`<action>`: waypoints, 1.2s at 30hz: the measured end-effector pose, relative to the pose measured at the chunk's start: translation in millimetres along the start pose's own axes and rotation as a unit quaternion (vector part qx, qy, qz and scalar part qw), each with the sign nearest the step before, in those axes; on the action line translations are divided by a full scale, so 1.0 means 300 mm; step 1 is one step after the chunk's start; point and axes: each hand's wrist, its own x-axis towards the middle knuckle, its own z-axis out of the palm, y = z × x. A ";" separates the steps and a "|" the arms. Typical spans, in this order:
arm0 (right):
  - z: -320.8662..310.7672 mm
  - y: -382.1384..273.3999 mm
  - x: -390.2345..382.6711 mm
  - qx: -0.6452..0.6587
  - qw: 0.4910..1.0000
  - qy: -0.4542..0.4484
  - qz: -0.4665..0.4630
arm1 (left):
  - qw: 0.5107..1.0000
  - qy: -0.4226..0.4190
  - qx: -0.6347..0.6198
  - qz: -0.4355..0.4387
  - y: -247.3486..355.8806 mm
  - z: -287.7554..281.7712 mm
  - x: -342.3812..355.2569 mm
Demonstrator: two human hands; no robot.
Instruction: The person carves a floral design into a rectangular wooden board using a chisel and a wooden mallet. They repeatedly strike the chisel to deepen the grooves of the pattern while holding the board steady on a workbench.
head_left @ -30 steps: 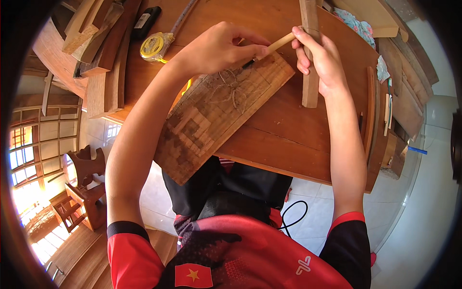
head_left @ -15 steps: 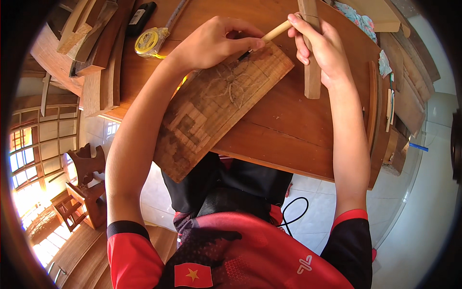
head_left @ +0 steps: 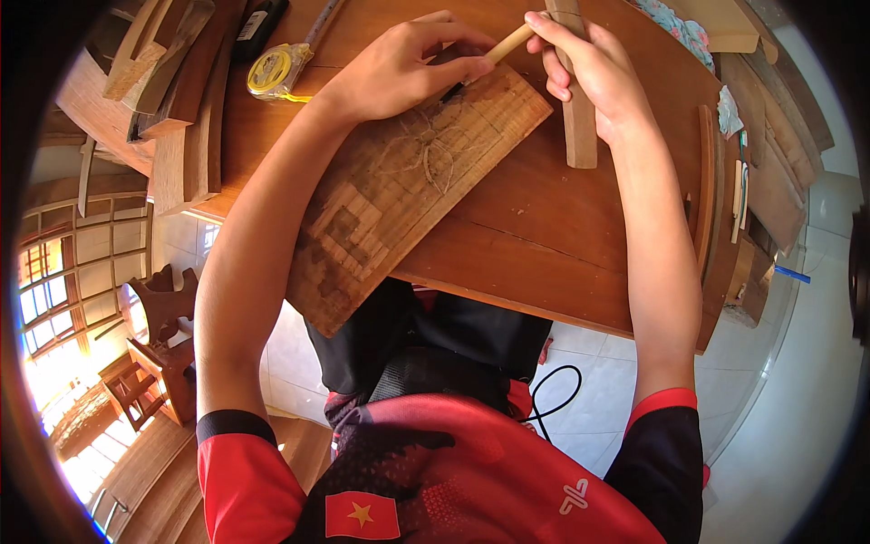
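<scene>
A carved wooden board [head_left: 362, 195] lies slantwise on the brown table, its near end jutting over the front edge. It bears a pencilled flower shape and a patch of small square cuts. At its far end my left hand [head_left: 408, 72] is closed around a chisel [head_left: 512, 42] with a pale wooden handle, the dark blade tip touching the board. My right hand [head_left: 603, 82] grips a squared wooden stick [head_left: 581, 136]. Its thumb and fingertips are at the upper end of the chisel handle. Fingers partly hide the chisel's middle.
A yellow tape measure [head_left: 276, 71] and a black case [head_left: 261, 32] lie at the far left of the table [head_left: 517, 245]. Wood offcuts [head_left: 186, 109] are stacked at left, and more planks [head_left: 770, 127] stand at right. A crumpled cloth [head_left: 675, 32] sits at the far right.
The whole scene sits slightly higher in the picture. Both hands keep their holds on the chisel and the stick, and the chisel handle looks a little more foreshortened.
</scene>
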 end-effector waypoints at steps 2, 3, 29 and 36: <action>0.011 -0.008 -0.002 0.024 1.000 0.007 0.006 | 0.999 -0.004 -0.034 -0.031 0.005 0.010 0.003; 0.009 -0.005 -0.001 0.026 1.000 0.008 0.006 | 0.999 -0.011 -0.029 -0.043 0.003 0.008 0.005; -0.226 -0.066 -0.230 -0.163 0.985 -0.049 0.017 | 0.999 0.036 -0.004 0.007 -0.028 0.017 -0.015; -0.197 -0.084 -0.248 -0.184 0.979 -0.074 0.048 | 1.000 0.028 -0.011 0.008 -0.006 0.010 -0.021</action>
